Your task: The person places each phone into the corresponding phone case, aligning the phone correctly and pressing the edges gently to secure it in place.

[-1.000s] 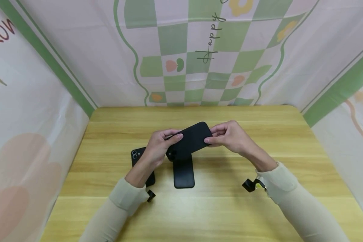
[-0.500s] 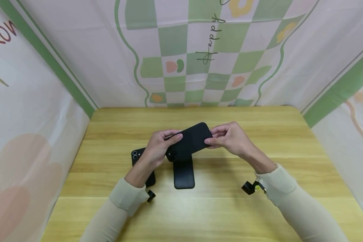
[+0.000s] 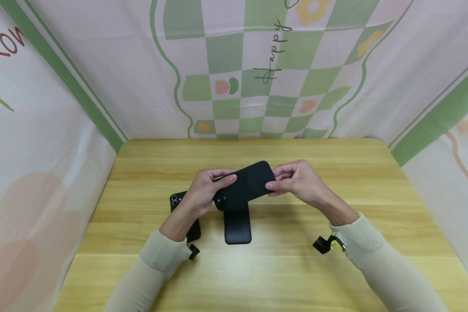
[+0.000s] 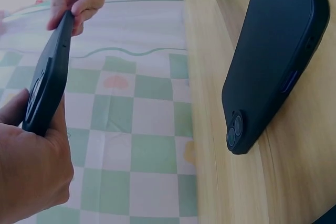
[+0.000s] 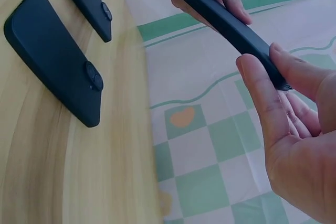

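Both hands hold a black phone up over the table, tilted with its camera end toward the left. My left hand grips the camera end, thumb on the back face. At the opposite end, my right hand pinches the corner between thumb and fingers. The right wrist view shows the held phone nearly edge-on. Below it, a second black phone lies on the table, its upper part hidden by the held one. A third black phone lies to the left, partly covered by my left forearm.
The wooden table extends around the phones. Patterned cloth hangs behind its far edge, with more cloth at both sides. A small black wrist camera sticks out from the right cuff, and another from the left.
The held phone and both hands have come very slightly down in the head view. Both grips look the same, and the two phones on the table stay put.
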### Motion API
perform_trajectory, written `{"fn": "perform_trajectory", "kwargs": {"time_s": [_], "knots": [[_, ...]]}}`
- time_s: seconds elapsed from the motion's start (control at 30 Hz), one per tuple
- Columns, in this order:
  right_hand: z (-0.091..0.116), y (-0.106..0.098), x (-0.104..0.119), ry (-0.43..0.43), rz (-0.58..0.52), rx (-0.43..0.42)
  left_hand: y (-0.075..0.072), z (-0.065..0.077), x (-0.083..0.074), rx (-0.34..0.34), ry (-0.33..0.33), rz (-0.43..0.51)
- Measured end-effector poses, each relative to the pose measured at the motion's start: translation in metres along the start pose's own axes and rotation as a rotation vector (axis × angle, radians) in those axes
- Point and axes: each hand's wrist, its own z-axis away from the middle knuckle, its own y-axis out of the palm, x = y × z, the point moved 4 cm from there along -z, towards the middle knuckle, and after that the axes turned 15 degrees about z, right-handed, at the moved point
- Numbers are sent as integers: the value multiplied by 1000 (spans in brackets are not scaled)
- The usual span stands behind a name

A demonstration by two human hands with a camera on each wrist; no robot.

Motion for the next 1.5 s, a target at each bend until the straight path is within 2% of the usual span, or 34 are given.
{"fn": "perform_trajectory", "kwargs": {"time_s": [0.17,0.3,0.47,0.57,0.67,0.8,0.87,0.93,1.07,1.17,1.33,1.5], "knots": [[1,-1,-1,-11,-15,-21,2,-1,-1,-11,-3,37],[0,-1,-2,-36,-52,-55,4,-2,-1,-40,1,129],[-1,0,-4,-64,-237,-102,7,-1,0,-80,22,277],[-1,3,-5,-65,-365,-125,9,0,-2,-109,56,334],[-1,7,-7,-59,-432,-143,11,0,-3,-145,89,364],[-2,12,-11,-49,-450,-144,12,0,-4,-182,107,361],[-1,13,-13,-43,-414,-138,12,1,-4,-184,99,340],[0,13,-14,-37,-330,-129,10,2,-4,-176,84,295],[1,5,-11,-24,-15,-145,8,2,-5,-123,70,146],[0,-2,-6,-42,163,-143,9,2,-6,-55,76,10],[-3,-1,9,-170,357,-67,14,3,-7,57,84,-172],[-1,11,19,-281,586,-37,19,3,-7,122,116,-313]]}}
